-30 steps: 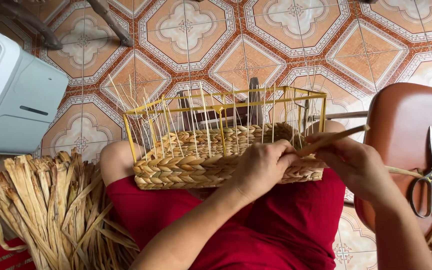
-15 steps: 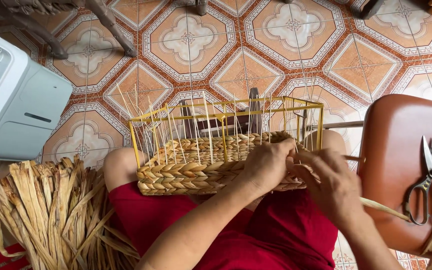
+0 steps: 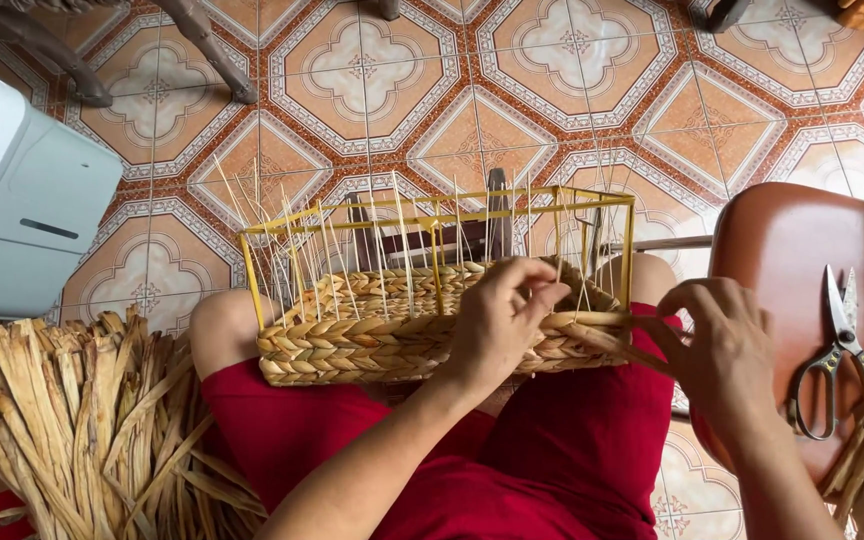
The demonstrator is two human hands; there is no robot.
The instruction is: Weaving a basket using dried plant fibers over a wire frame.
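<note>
Straw strand [image 3: 607,338] is being pulled taut by her pinching right hand [image 3: 722,350] while left hand [image 3: 502,315] fingers, curled, are pressing the basket [image 3: 372,345] rim on her lap.

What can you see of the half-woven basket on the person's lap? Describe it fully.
The basket rests upright on the person's red-clad lap. It is rectangular, built on a yellow wire frame with thin pale upright sticks. Thick braided straw rows cover only its lower part; the upper frame is bare. The left hand presses on the front wall near the right corner, and the right hand pulls a loose straw strand out from that corner.
</note>
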